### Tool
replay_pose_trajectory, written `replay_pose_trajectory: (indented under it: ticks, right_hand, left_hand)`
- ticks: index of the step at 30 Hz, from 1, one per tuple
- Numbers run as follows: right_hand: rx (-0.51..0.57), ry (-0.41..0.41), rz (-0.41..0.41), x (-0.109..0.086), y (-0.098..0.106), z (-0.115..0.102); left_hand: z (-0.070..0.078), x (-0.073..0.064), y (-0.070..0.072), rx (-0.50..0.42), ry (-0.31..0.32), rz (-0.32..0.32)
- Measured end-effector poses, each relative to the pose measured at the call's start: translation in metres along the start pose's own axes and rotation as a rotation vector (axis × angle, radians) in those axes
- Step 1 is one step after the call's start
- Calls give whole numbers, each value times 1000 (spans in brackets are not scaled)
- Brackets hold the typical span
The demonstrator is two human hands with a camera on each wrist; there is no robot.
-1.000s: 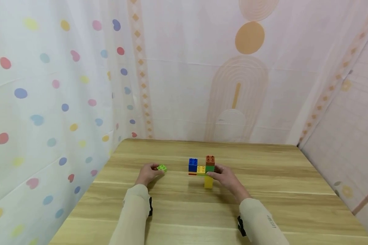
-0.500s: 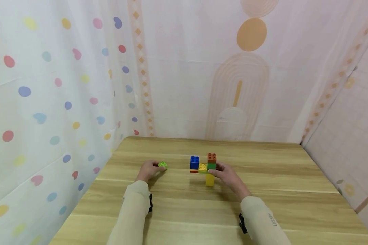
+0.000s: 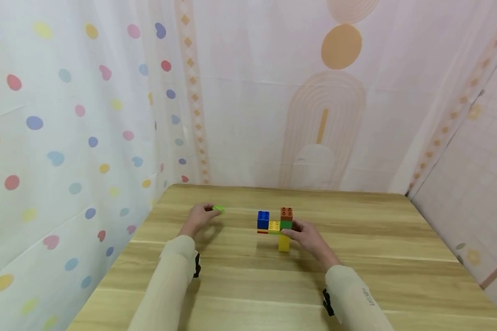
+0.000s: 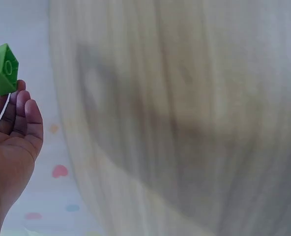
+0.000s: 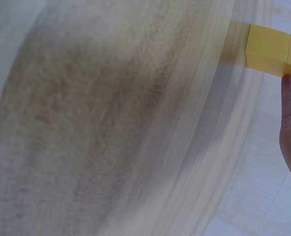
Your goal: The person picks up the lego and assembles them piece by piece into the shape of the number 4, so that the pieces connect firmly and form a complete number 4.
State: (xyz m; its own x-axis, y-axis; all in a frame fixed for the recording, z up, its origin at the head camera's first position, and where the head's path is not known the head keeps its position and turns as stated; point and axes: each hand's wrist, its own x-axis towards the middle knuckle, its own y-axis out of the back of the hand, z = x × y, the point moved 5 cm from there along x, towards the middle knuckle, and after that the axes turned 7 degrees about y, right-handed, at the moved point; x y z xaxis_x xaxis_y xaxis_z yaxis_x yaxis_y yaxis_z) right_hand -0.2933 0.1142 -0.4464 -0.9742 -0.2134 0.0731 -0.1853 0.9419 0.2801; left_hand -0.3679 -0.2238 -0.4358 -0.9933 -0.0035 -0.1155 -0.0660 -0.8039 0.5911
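My left hand (image 3: 200, 217) pinches a lime green toy building brick (image 4: 4, 69) between thumb and fingers, raised over the table; its hollow underside shows in the left wrist view. To the right, my right hand (image 3: 308, 237) grips a tower of stacked bricks at its right side. Yellow bricks (image 5: 268, 49) form the tower's base, with a green brick (image 3: 286, 225) and an orange-brown brick (image 3: 286, 214) on top. Leftward from the tower reaches an arm with a yellow brick (image 3: 274, 225), a blue brick (image 3: 263, 219) at the end and a thin red piece (image 3: 262, 232) below it.
Both hands work over a wood-grain table (image 3: 240, 285). Patterned curtains (image 3: 248, 92) hang behind its far edge and along both sides. A black strap (image 3: 197, 265) circles the left wrist, another black strap (image 3: 328, 302) the right.
My left hand has lifted the lime green brick and moved slightly away from me. The right hand stays at the tower, and the head view has shifted a little.
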Motion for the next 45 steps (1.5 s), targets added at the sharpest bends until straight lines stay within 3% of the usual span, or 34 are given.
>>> replay_pose_trajectory:
  ticks: [7, 19, 26, 34, 45]
  right_hand:
    - [-4, -2, -3, 1, 2, 3]
    - [22, -5, -4, -2, 5, 2]
    - [26, -2, -7, -2, 7, 3]
    - [16, -2, -6, -2, 8, 5]
    - [18, -5, -2, -3, 8, 6]
  left_hand:
    - [24, 2, 1, -27, -42, -47]
    - [63, 1, 3, -123, -101, -49]
    - [85, -3, -3, -180, -135, -87]
    - [105, -9, -14, -135, -182, -125]
    - [117, -18, -24, -84, -257, -171]
